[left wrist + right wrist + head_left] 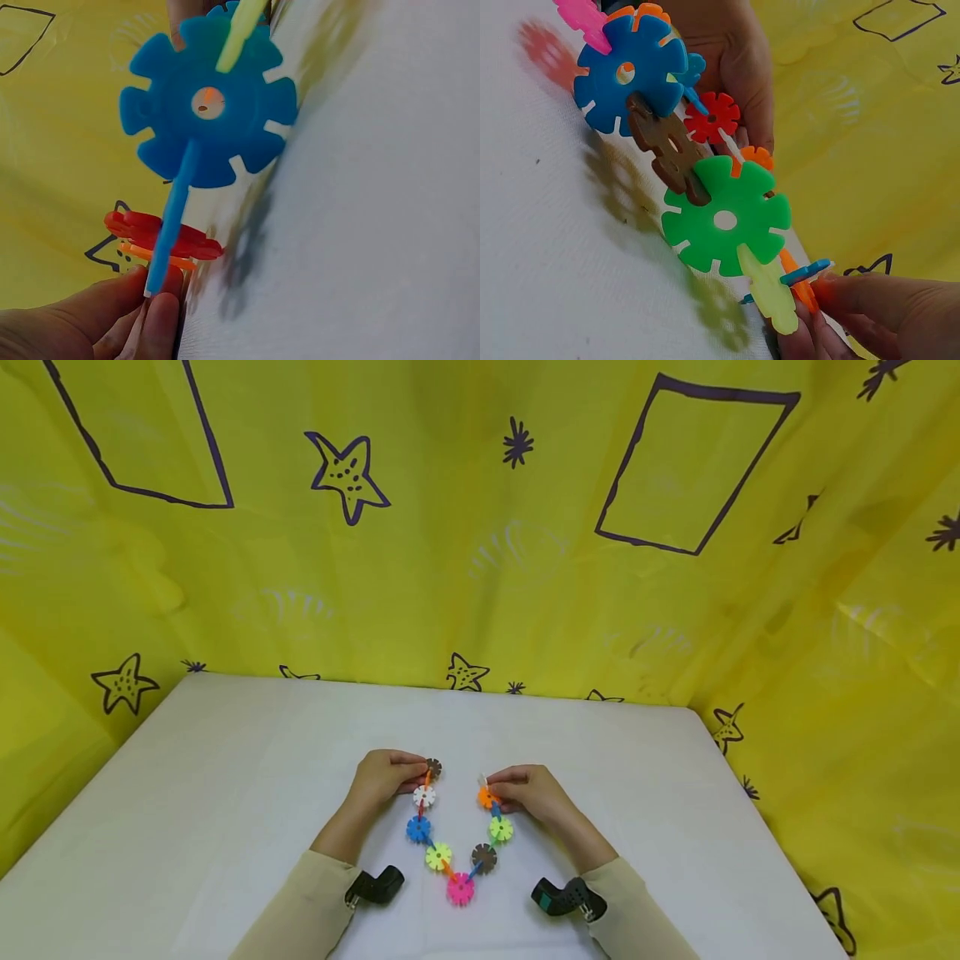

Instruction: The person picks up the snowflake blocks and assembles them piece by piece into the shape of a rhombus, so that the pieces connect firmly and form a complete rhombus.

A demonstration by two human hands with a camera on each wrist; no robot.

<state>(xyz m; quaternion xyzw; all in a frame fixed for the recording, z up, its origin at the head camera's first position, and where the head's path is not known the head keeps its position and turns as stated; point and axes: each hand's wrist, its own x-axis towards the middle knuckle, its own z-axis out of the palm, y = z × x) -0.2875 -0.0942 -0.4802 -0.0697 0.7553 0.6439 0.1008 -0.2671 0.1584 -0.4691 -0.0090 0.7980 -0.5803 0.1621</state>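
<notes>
A chain of notched, interlocking plastic discs (snowflake discs) hangs in a U shape over the table, with a pink disc [461,888] at its lowest point. My left hand [384,774] pinches the chain's left end, at a brown disc [434,768]. The other end is between the fingertips of my right hand [531,791], by an orange disc [487,797] and a whitish piece [482,780]. Between the two ends is a gap. A blue disc [247,112] fills much of the left wrist view, above a red disc [196,241]. The right wrist view shows a green disc [694,221] near my right fingers.
Under the hands spreads a white tabletop [247,760]. Yellow cloth [435,568] with drawn stars and frames surrounds its back and sides. Black wrist cameras sit at the left cuff [378,885] and right cuff [562,897].
</notes>
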